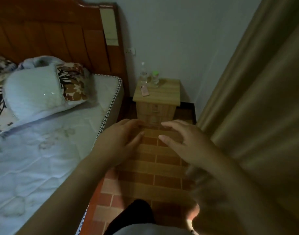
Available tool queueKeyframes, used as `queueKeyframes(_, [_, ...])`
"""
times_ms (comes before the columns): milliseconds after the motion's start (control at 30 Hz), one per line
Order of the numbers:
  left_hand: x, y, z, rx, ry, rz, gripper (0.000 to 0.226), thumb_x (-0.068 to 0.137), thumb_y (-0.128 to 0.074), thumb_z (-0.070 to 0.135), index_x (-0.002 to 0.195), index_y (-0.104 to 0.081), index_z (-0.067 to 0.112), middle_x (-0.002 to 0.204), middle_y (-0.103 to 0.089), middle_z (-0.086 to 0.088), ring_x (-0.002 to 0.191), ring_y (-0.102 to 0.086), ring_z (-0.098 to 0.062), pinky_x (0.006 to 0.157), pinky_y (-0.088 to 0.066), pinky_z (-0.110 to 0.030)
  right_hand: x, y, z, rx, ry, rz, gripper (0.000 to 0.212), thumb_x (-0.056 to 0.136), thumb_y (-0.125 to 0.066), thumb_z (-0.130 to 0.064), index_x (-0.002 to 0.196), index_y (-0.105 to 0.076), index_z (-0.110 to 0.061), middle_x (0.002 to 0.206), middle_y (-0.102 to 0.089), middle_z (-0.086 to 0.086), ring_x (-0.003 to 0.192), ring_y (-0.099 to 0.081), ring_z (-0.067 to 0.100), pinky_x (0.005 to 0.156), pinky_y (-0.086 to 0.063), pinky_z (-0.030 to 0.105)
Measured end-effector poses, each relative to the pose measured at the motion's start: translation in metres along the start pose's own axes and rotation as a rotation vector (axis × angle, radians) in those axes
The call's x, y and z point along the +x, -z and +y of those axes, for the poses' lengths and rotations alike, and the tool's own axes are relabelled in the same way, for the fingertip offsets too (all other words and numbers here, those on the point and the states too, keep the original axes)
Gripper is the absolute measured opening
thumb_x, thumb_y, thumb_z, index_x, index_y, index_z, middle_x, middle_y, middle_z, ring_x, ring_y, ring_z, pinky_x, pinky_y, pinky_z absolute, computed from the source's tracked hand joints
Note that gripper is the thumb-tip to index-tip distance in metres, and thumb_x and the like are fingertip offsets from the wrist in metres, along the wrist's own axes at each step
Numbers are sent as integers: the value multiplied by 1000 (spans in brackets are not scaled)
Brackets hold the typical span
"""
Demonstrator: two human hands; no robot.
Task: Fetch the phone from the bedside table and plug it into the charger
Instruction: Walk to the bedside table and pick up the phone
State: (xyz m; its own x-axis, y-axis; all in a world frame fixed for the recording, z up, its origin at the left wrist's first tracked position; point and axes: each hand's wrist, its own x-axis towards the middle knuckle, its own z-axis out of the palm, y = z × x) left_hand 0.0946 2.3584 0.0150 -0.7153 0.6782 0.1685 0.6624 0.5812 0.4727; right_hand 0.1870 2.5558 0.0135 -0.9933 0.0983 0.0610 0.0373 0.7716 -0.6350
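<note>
Grip, left hand (pixel 121 138): empty, fingers spread and loosely curved, palm down, at the centre of the frame over the floor.
Grip, right hand (pixel 184 141): empty too, fingers splayed wide, palm down, just right of centre; its thumb tip is near the left hand's thumb but apart from it.
Phone (pixel 144 90): a pale pink phone lies flat on the tabletop of the bedside table, at its left front part, in the upper middle of the frame, well apart from both hands.
Bedside table (pixel 169 92): a small light-wood cabinet with drawers on its front, standing in the corner between the bed and the wall, above the hands in the frame.
Bottles: a clear plastic bottle (pixel 143 73) with a white cap stands upright at the back left of the tabletop; a shorter clear bottle with a green cap (pixel 155 78) stands just beside it to the right. The phone lies just in front of them.
Wall socket (pixel 130 51): a white outlet on the wall above the bedside table, next to the headboard edge.
Bed (pixel 35 158): a white quilted mattress fills the left of the frame, with a white pillow (pixel 31 92) on top of a floral brown one, under a dark wooden headboard (pixel 52 34) at upper left.
Curtain (pixel 257 99): tan fabric hangs down the right side of the frame.
Floor (pixel 152 170): orange-brown brick-pattern tiles run between bed and curtain.
Charger: I cannot tell where it is.
</note>
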Motion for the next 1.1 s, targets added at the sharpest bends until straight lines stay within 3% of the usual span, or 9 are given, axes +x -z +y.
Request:
queueKeyframes(300, [204, -12, -117, 22, 59, 28, 38, 88, -46, 43, 122, -51, 25, 115, -61, -3, 91, -60, -19, 72, -52, -42, 232, 10, 66, 20, 6, -53, 53, 84, -45, -60, 129, -47, -32, 131, -49, -13, 111, -42, -1, 76, -30, 8])
queueKeyframes(533, [357, -12, -198, 18, 73, -28, 41, 88, -46, 42, 125, -49, 24, 121, -57, -3, 96, -57, -18, 74, -50, -36, 390, 8, 112, 30, -61, 11, 50, 86, -46, -55, 128, -46, -28, 131, -49, -9, 114, -44, 6, 90, -41, 31])
queueKeyframes(633, [406, -24, -229, 18, 97, -47, 41, 89, -48, 39, 126, -48, 23, 123, -55, -3, 99, -56, -19, 73, -48, -33, 448, -2, 140, 18, -79, 5, 51, 86, -46, -56, 129, -45, -29, 132, -48, -9, 116, -42, 7, 89, -37, 29])
queueKeyframes(900, [524, -93, -331, 7, 218, -101, 42, 89, -45, 41, 126, -48, 22, 125, -53, -5, 106, -53, -22, 78, -49, -36, 600, -59, 243, -21, -128, -69, 50, 86, -52, -47, 129, -43, -22, 132, -47, -3, 116, -42, 11, 86, -31, 22])
queueKeyframes(1100, [591, -168, -410, -36, 272, -142, 41, 87, -54, 31, 125, -49, 18, 125, -54, -8, 107, -53, -27, 82, -49, -37, 684, -127, 320, -89, -198, -104, 54, 84, -54, -47, 130, -43, -20, 128, -49, 0, 113, -45, 16, 84, -39, 28])
